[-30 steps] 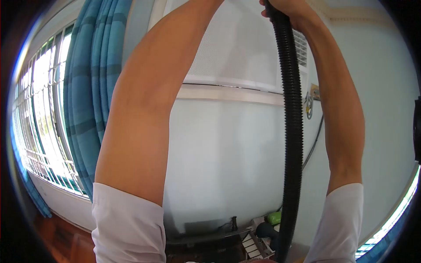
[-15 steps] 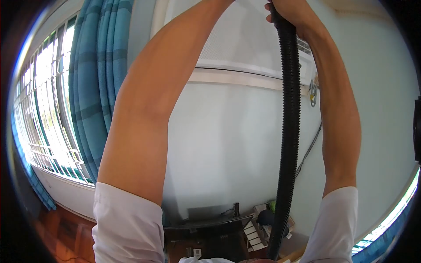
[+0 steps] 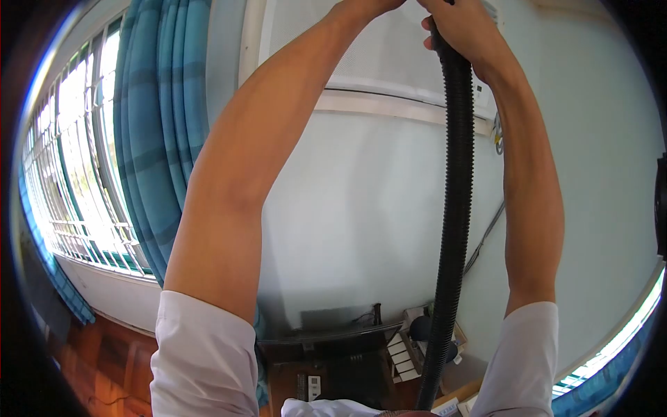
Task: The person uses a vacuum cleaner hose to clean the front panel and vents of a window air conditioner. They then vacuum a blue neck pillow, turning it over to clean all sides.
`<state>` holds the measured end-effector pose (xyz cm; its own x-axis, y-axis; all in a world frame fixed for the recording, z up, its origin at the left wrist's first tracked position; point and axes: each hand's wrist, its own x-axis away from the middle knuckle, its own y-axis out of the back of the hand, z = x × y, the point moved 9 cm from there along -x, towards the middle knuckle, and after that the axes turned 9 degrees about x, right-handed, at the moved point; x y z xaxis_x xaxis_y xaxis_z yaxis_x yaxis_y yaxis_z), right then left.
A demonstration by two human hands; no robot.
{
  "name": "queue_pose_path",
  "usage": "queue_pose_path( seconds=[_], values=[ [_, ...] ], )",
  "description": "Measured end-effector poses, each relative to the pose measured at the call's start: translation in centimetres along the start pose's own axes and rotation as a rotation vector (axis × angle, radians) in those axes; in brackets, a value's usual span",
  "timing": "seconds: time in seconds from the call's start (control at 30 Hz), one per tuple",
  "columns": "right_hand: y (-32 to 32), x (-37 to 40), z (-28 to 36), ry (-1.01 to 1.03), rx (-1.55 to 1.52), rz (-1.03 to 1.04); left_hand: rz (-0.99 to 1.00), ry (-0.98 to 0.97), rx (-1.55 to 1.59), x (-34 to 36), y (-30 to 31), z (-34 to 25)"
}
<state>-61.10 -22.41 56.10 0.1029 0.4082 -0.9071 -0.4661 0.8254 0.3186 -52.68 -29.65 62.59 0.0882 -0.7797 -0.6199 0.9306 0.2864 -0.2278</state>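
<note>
My right hand [image 3: 464, 26] is raised to the top of the view, its fingers wrapped round a black corrugated hose [image 3: 457, 160]. The hose runs down between my arms to the bottom edge. My left hand [image 3: 379, 4] reaches up to the left of it, cut off by the top edge, so its fingers do not show. Behind both hands is a large white wall-mounted unit [image 3: 396, 59], which looks like an air conditioner. What lies at the hose's upper end is out of view.
Blue curtains [image 3: 156, 104] hang beside a barred window [image 3: 76, 160] on the left. Below are a dark monitor [image 3: 333, 340], a desk [image 3: 285, 382] and small boxes [image 3: 401, 358]. A cable [image 3: 486, 236] runs down the right wall [image 3: 590, 174].
My left hand has shifted right, closer to my right hand. The view has tilted down slightly, showing more of the desk. My right hand keeps its grip on the hose.
</note>
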Motion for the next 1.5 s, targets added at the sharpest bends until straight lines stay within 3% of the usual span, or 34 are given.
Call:
queue_pose_path(
  seconds=[0.07,0.2,0.33,0.43,0.63,0.73,0.83,0.97,1.5],
  values=[
    [-0.2,0.8,-0.3,-0.016,0.006,0.022,-0.032,0.293,0.226,0.5,0.6,0.7],
    [-0.6,2.3,-1.0,-0.043,-0.022,0.01,-0.116,0.398,0.317,1.6,1.4,-0.7],
    [-1.4,2.9,-2.3,-0.09,-0.033,0.04,-0.157,0.356,0.31,2.2,2.2,-2.3],
    [-1.2,4.6,-1.0,-0.005,-0.031,0.056,-0.173,0.357,0.323,2.7,2.7,-3.3],
    [-1.3,6.4,-2.1,-0.109,0.023,0.044,-0.2,0.364,0.335,3.6,3.1,-5.4],
    [-1.3,7.4,-1.7,-0.042,-0.02,0.054,-0.209,0.374,0.333,4.2,3.3,-6.5],
    [-1.7,8.1,-3.2,-0.182,0.018,0.042,-0.219,0.375,0.339,4.8,3.5,-7.5],
    [-2.4,9.2,-5.1,-0.115,0.069,0.064,-0.24,0.392,0.354,5.6,3.9,-8.9],
    [-3.3,15.1,-8.7,-0.204,0.044,0.146,-0.167,0.349,0.394,9.4,4.1,-14.0]
  ],
)
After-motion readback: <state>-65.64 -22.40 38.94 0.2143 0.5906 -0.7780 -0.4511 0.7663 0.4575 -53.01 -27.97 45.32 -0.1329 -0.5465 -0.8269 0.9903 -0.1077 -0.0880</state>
